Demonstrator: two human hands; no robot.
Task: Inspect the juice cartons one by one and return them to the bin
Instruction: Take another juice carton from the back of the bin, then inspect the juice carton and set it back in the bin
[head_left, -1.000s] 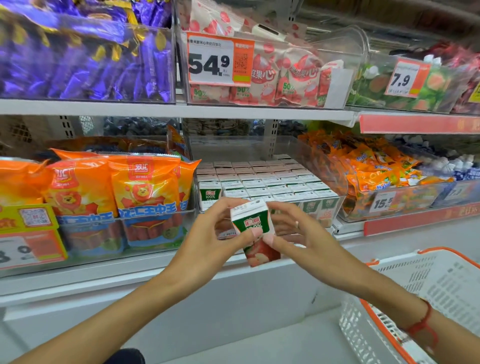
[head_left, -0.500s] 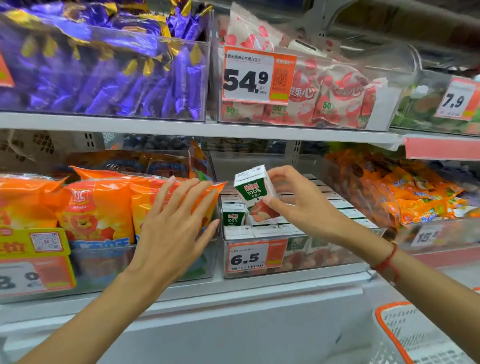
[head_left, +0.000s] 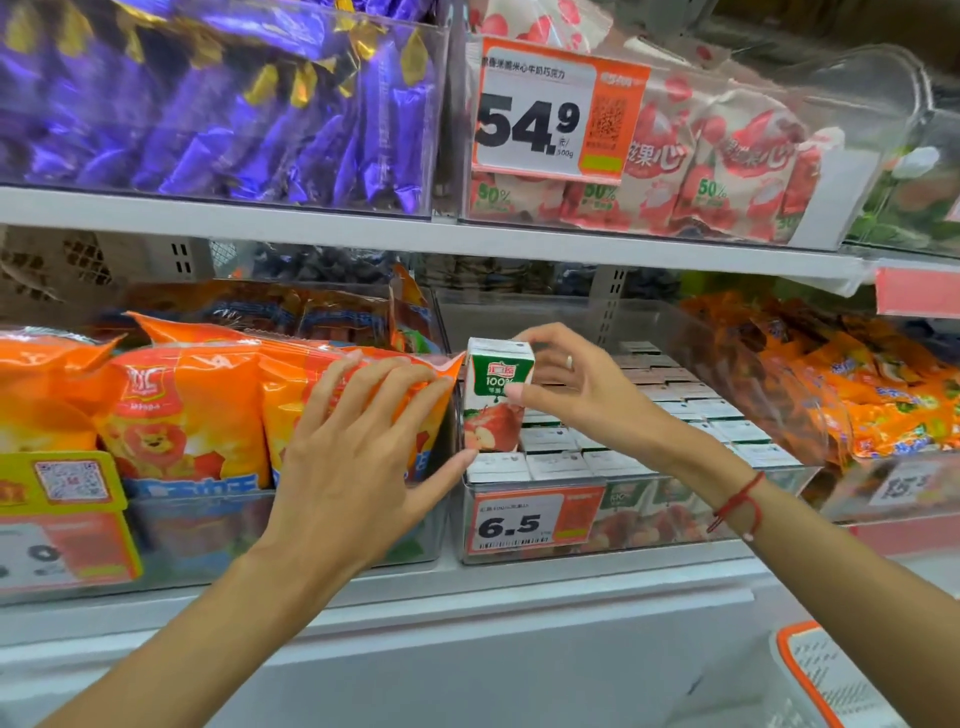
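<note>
A small green-and-white juice carton (head_left: 496, 395) with a red apple picture stands upright over the front left corner of the clear bin (head_left: 613, 530). My right hand (head_left: 582, 395) holds it by its top and right side. The bin carries a 6.5 price tag and holds several rows of the same cartons (head_left: 675, 415). My left hand (head_left: 358, 457) hovers with straight spread fingers in front of the orange snack bags, its thumb tip close to the carton's lower left corner.
Orange snack bags (head_left: 182, 410) fill the bin to the left, and orange packets (head_left: 852, 395) the bin to the right. The upper shelf (head_left: 415, 234) holds purple sweets and red-and-white packs behind a 54.9 tag. A white basket with an orange rim (head_left: 821, 675) sits at lower right.
My left hand let go of the carton and moved left with fingers spread. My right hand carried the carton up to the bin and has lowered it toward the front left corner.
</note>
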